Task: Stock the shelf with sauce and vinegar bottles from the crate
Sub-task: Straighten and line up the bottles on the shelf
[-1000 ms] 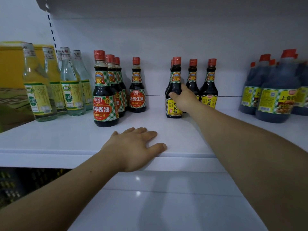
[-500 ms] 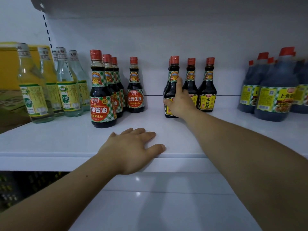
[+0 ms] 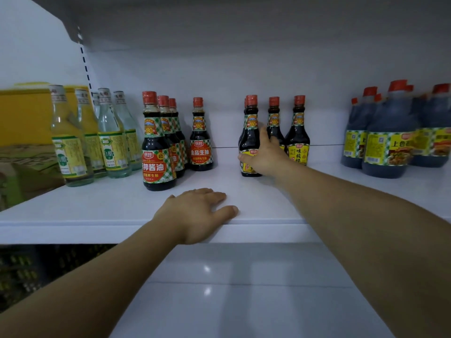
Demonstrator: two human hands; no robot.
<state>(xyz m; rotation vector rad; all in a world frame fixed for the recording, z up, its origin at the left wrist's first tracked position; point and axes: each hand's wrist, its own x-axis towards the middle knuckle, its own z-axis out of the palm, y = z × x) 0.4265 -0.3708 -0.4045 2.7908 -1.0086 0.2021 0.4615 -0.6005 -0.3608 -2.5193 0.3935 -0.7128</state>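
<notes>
At the far left of the frame a yellow box (image 3: 24, 111) sits behind a cluster of clear vinegar bottles (image 3: 70, 145) with green and yellow labels, all upright on the white shelf (image 3: 97, 211). Just right of them stands a row of three dark sauce bottles (image 3: 156, 152) with red caps and red-and-green checked labels, one behind another, and a little apart from that row a single red-labelled bottle (image 3: 200, 145) stands further back. Low in the centre, the left hand (image 3: 195, 213) lies palm down on the shelf's front edge, fingers straight and slightly spread, holding nothing. Right of centre, the right hand (image 3: 264, 157) grips a yellow-labelled sauce bottle (image 3: 250, 132), thumb across the label and fingers curled round its right side; the bottle stands upright on the shelf, at the front of its row. Just beside it to the right are two matching bottles (image 3: 298, 140), set further back near the rear wall. At the right edge, well apart, a group of large dark jugs (image 3: 390, 145) with red caps and yellow labels stands on the same shelf. Below, a glossy white lower shelf (image 3: 244, 301) fills the bottom of the frame.
</notes>
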